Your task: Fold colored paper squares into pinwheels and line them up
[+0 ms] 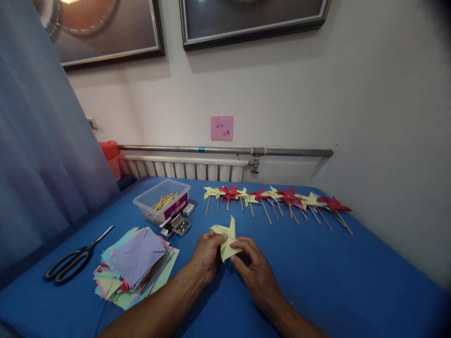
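Between my hands, over the blue table, is a pale yellow paper pinwheel point(227, 238) with its blades folded in. My left hand point(208, 251) grips it from the left, the thumb pressed near its middle. My right hand point(254, 265) pinches its lower right blade between thumb and fingers. No stick shows on this pinwheel. Left of my hands lies a pile of cut coloured paper squares point(137, 257), a lilac one on top. Beyond it, a small open box of metal pins point(182, 226) stands before a clear plastic tub point(144, 206) with thin wooden sticks point(165, 201).
Black-handled scissors point(75, 258) lie at the left. Along the table's back right runs a row of red, yellow and purple pinwheels point(289, 196) on sticks. A radiator point(183, 168) and pipe point(296, 152) edge the wall; a blue curtain point(45, 141) hangs left.
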`<state>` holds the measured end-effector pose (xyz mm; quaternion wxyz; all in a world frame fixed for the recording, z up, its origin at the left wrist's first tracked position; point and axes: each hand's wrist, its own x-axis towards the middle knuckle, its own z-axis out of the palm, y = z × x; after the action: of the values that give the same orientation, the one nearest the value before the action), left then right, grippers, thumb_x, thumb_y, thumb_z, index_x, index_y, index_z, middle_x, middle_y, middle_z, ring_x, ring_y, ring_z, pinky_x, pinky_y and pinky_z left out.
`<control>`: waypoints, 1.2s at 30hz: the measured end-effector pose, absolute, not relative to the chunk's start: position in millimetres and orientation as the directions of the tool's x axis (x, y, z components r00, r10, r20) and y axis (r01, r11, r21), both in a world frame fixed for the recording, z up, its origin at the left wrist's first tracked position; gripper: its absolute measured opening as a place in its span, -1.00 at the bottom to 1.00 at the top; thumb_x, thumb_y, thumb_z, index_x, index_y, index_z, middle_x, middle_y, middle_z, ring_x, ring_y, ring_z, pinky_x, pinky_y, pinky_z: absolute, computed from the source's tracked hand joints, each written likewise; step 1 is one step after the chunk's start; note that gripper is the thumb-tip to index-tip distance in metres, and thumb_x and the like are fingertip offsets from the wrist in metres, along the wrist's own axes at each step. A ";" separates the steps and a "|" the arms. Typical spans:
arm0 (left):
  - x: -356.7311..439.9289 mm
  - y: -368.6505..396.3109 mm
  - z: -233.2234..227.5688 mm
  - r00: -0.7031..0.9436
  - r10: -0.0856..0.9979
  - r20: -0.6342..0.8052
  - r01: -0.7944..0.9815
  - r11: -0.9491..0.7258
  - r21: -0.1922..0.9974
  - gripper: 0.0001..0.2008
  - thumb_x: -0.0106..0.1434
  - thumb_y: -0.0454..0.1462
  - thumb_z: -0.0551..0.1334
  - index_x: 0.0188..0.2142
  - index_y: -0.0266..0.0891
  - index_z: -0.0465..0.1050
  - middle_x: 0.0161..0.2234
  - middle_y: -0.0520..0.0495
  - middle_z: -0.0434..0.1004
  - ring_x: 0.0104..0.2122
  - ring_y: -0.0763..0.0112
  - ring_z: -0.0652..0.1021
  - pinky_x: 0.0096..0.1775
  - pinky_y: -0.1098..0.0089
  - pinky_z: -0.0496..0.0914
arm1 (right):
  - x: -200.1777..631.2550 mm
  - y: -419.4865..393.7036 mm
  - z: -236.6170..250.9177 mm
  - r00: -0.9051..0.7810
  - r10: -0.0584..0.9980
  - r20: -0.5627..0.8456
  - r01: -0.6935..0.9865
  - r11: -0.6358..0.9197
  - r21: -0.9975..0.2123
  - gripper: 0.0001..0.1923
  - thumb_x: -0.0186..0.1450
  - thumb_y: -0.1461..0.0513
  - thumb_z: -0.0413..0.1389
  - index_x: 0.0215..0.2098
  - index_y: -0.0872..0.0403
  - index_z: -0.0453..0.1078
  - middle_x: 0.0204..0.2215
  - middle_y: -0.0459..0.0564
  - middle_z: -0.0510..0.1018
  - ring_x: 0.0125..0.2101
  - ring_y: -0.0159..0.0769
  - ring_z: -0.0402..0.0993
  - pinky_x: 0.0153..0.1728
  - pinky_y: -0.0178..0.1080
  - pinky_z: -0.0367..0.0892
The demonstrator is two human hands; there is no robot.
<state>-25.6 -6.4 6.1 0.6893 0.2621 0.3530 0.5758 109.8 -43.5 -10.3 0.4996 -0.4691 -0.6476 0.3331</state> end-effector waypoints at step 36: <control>-27.0 -9.2 7.8 0.099 0.971 -0.216 -0.260 0.234 0.937 -0.67 -0.19 -0.17 0.48 -0.54 -0.29 0.42 -0.64 0.04 0.43 -0.65 0.54 0.34 -0.54 0.46 0.17 | 118.0 -23.3 -3.4 0.061 0.992 0.107 0.013 0.106 -0.994 -0.61 0.12 -0.05 0.26 -0.27 0.03 0.40 -0.37 -0.01 0.59 -0.31 -0.13 0.52 -0.23 -0.15 0.41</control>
<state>-27.0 -9.2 7.8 0.6343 0.3835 0.4635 0.4855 118.0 -23.3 -3.4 0.5388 -0.4902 -0.5126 0.4546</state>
